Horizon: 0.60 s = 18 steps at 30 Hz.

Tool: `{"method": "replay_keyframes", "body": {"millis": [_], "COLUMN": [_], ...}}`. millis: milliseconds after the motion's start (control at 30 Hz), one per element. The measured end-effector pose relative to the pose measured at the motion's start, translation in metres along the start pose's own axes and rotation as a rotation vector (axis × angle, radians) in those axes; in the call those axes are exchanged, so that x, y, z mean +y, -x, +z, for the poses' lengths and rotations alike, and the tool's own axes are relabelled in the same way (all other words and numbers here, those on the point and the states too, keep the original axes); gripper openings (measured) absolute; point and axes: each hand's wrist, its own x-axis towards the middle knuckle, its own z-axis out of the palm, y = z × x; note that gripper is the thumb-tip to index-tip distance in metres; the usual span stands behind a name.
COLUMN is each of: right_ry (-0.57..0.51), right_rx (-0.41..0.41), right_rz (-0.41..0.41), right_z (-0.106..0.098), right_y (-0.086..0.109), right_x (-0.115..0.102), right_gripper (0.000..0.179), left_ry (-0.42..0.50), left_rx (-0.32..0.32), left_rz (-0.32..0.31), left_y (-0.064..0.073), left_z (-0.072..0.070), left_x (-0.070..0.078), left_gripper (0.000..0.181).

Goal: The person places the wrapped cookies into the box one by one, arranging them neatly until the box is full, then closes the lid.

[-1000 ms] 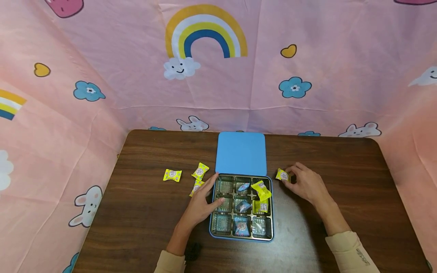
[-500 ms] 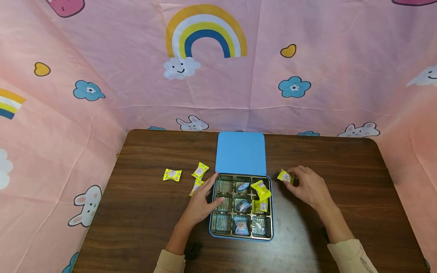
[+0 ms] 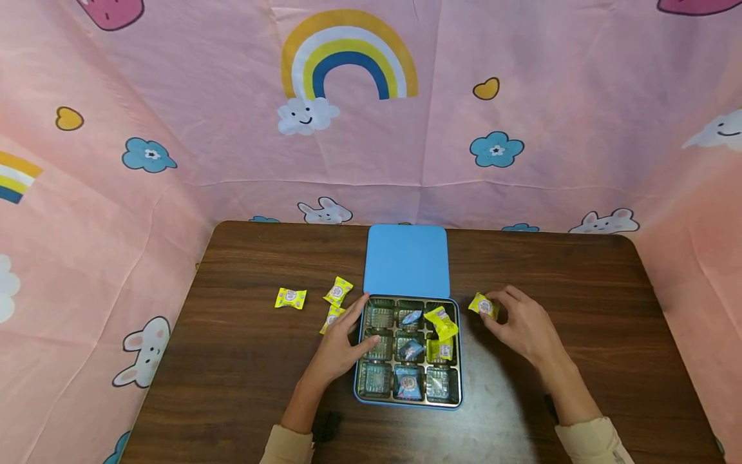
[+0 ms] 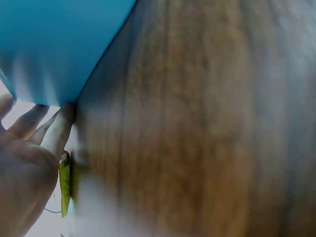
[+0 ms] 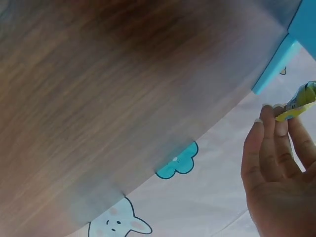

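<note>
Between thumb and fingers, my right hand (image 3: 524, 328) pinches a yellow wrapped candy (image 3: 482, 305) to the right of the tin; the right wrist view also shows this candy at the fingertips. My left hand (image 3: 339, 351) rests along the left side of the divided blue tin (image 3: 406, 405), fingers extended against its outer wall and thumb over a left compartment. Down the tin's middle column lie blue wrapped candies (image 3: 408, 383). Two yellow candies are in the right column: one (image 3: 442, 322) tilted across the upper compartment, another (image 3: 440, 350) in the middle one.
The tin's blue lid (image 3: 406, 261) lies flipped back behind it. Left of the tin are loose yellow candies (image 3: 290, 298), one (image 3: 332, 319) partly behind my left fingers. A small dark object (image 3: 326, 425) is beside my left wrist. A printed pink cloth (image 3: 371, 148) surrounds the table.
My right hand has shifted slightly toward me with the yellow candy pinched in it. The left hand and the tin have stayed in place.
</note>
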Motion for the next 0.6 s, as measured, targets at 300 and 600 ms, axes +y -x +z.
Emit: {"method": "replay_keyframes", "body": {"millis": [300, 600], "right_ry": [-0.006, -0.019], "right_rx": [-0.022, 0.033], "right_rz": [0.021, -0.017], "right_z": [-0.005, -0.005], "right_y": [0.010, 0.021], "right_x": [-0.008, -0.014], "right_gripper": [0.035, 0.043], "left_ry": [0.006, 0.020], "left_rx": [-0.007, -0.011], "left_rz": [-0.019, -0.028], "left_y": [0.000, -0.001], "left_z": [0.000, -0.001], "left_x": [0.001, 0.000], "left_gripper": [0.083, 0.083]}}
